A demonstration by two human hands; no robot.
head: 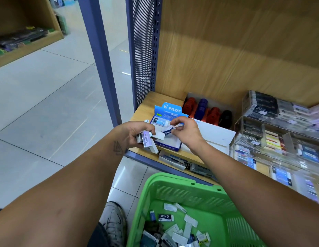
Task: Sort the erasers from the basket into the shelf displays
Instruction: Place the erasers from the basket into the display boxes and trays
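Blue Pilot eraser (167, 132) pinched by right hand (186, 130); left hand (137, 133) grips erasers (147, 140).

Basket (173, 191): near, on the floor (48, 104) below the shelf (148, 104), right of a shoe (113, 221).
Loose erasers (180, 229): in the basket's bottom.
Pilot box (170, 113): on the shelf's left part, near its front edge.
Left hand (137, 132): just left of the Pilot box, holding a stack of erasers (148, 139).
Right hand (185, 131): over the Pilot box, right of the left hand, pinching one eraser (168, 131).
Tray of rollers (208, 111): behind and right of the Pilot box.
Plain box (215, 136): right of the Pilot box, before the tray.
Clear racks (280, 132): far right on the shelf.
Post (101, 56): left of the shelf.
Other shelf (24, 34): far left.
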